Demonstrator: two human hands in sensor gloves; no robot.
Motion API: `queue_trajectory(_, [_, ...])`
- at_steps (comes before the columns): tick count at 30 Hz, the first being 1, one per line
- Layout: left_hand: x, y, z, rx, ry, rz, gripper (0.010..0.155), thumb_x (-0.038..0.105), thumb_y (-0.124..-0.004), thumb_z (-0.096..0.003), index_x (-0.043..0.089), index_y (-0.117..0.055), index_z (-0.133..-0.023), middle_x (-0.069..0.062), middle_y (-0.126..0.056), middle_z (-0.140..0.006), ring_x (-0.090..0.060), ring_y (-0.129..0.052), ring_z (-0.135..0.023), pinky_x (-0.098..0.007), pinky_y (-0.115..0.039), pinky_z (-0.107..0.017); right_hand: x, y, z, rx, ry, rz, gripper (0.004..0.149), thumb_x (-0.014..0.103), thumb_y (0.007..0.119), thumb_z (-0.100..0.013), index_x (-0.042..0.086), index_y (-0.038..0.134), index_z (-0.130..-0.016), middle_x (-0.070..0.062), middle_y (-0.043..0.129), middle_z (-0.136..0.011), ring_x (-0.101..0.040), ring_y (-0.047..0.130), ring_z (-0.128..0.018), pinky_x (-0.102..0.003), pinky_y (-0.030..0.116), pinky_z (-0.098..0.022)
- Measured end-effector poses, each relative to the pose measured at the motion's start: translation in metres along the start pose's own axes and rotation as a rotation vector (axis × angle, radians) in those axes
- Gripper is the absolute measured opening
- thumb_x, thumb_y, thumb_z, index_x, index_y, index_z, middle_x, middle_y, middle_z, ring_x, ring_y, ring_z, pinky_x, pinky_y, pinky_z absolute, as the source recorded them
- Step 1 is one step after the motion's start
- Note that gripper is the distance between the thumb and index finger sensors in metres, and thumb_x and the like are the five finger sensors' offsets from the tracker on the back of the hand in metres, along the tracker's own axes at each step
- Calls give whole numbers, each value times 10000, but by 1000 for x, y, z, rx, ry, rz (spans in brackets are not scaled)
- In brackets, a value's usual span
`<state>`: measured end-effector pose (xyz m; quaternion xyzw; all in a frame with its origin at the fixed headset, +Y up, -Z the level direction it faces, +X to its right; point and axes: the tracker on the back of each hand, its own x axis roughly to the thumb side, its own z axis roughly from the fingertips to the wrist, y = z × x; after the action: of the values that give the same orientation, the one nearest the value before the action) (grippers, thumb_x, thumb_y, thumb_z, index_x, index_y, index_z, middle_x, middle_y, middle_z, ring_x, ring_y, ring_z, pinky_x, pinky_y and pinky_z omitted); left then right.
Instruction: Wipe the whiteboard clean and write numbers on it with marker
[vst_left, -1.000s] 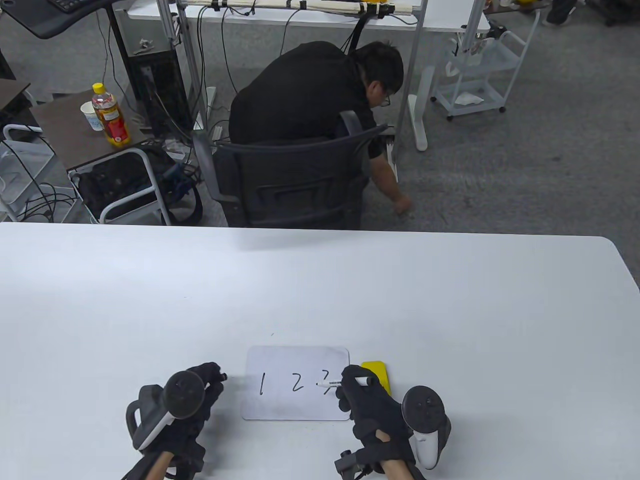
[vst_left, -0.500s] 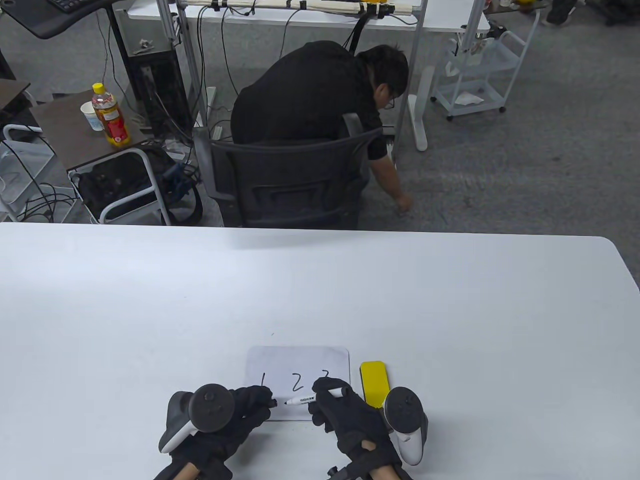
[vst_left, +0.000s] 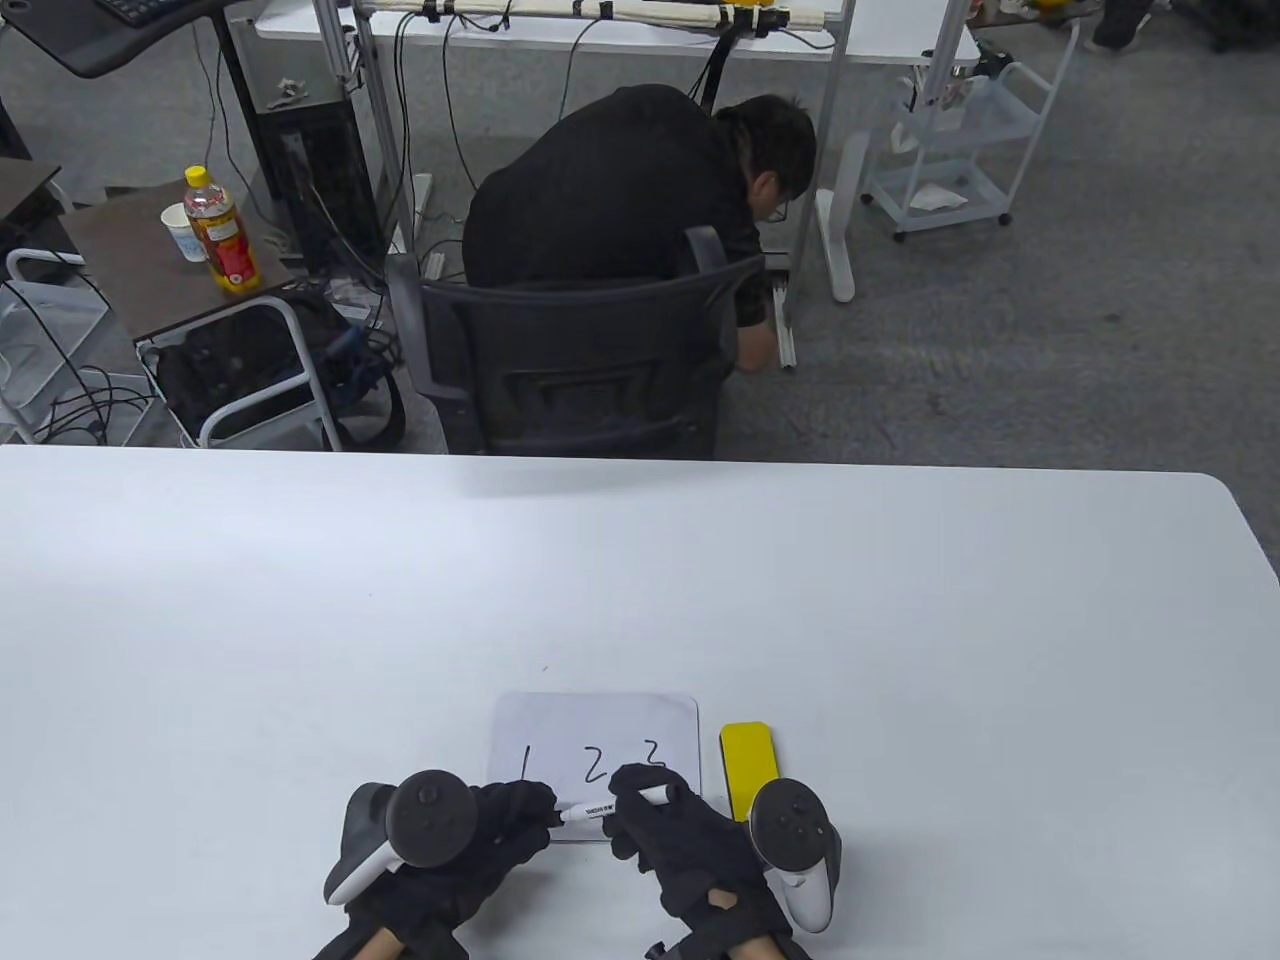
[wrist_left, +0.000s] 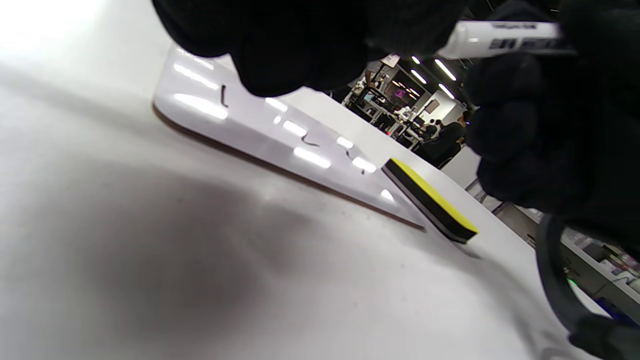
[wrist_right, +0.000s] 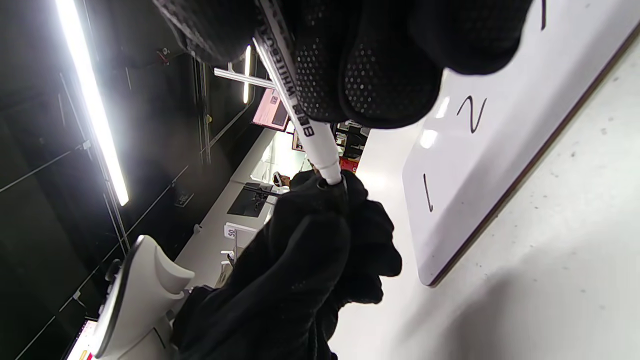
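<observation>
L hand (vst_left: 500, 825) & R hand (vst_left: 680, 835) fingers curled, touching

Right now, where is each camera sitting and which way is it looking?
Table view: high above, looking down at the table; both gloved hands enter from the bottom, left hand and right hand meeting at the marker.
Left wrist view: low, tilted, looking across the whiteboard to the yellow eraser; dark fingers on top.
Right wrist view: turned sideways, facing the left hand; its fingers grip the marker.
Shared: all three show whiteboard and marker.
</observation>
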<state>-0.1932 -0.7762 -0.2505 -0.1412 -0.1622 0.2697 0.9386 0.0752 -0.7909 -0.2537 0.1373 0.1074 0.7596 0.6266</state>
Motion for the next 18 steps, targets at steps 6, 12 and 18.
queue_trajectory(6, [3,0,1,3,-12,5,494,513,-700,-596,372,-618,-1062,99,-812,-994,-118,-868,-881,-364,-782,-702,-2,4,0,24,5,-42,485,395,731,-604,112,654,-991,-176,899,-807,-304,943,-627,-453,797,-456])
queue_trajectory(12, [2,7,4,-2,-30,128,484,529,-714,-587,361,-695,-1040,98,-870,-942,-112,-914,-828,-363,-810,-676,-5,4,0,54,20,-148,483,404,727,-607,121,652,-991,-168,898,-808,-297,943,-628,-449,797,-462])
queue_trajectory(18, [10,8,9,29,-57,146,470,521,-700,-585,318,-761,-1005,91,-932,-857,-95,-964,-744,-346,-853,-618,0,3,2,4,10,-156,478,400,751,-587,105,681,-957,-160,926,-760,-277,966,-578,-440,815,-439])
